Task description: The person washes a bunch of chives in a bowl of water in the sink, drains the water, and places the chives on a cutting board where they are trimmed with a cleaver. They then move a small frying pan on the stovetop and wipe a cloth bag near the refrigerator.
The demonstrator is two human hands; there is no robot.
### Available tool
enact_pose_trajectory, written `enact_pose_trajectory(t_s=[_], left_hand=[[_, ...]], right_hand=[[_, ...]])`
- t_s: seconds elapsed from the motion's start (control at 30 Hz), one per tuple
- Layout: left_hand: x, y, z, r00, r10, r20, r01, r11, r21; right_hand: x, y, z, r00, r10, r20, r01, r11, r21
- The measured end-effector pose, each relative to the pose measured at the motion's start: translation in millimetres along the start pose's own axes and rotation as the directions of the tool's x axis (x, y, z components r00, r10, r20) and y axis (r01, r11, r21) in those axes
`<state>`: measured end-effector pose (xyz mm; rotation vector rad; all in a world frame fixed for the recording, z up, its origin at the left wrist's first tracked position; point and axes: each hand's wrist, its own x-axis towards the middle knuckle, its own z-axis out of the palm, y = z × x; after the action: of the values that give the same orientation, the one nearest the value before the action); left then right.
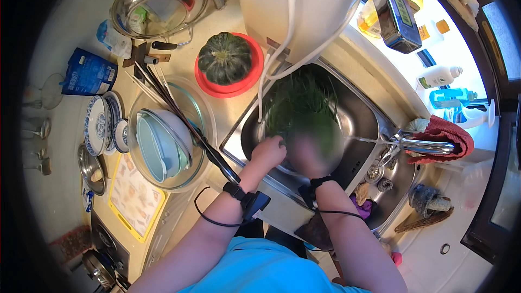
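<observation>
Long leafy greens (301, 101) fill a round basin in the steel sink (350, 89). At the near left edge of the greens, my left hand (269, 152) has its fingers curled; whatever lies within them is hidden. My right hand (307, 154) reaches over the greens beside it, and a blur covers its fingers, so its grip does not show. A thin stream of water (362, 140) runs from the chrome faucet (427, 145) on the right toward the greens.
A dark green squash (225, 57) sits on a red plate (257, 77) left of the sink. Nearer stands a glass bowl (207, 122) holding stacked bowls (152, 146), with tongs (220, 162) across its rim. A white appliance (301, 12) with hoses stands behind the sink.
</observation>
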<state>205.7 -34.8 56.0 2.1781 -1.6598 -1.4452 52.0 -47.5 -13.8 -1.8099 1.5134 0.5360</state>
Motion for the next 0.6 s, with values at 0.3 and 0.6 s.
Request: enact_pose_trajectory(t_s=[0.3,0.6], left_hand=[[33.1,0.7,34.2,0.993,-0.082,-0.082,0.046,0.929,-0.368],[103.3,-24.0,119.8,0.847,-0.422,0.322,0.401,0.113,-0.909]], right_hand=[[-23.3,14.0,1.5,0.987,-0.022,-0.159,0.056,0.975,0.214],[3.2,76.7,-19.2,0.951,0.281,-0.127,-0.055,0.559,0.827]])
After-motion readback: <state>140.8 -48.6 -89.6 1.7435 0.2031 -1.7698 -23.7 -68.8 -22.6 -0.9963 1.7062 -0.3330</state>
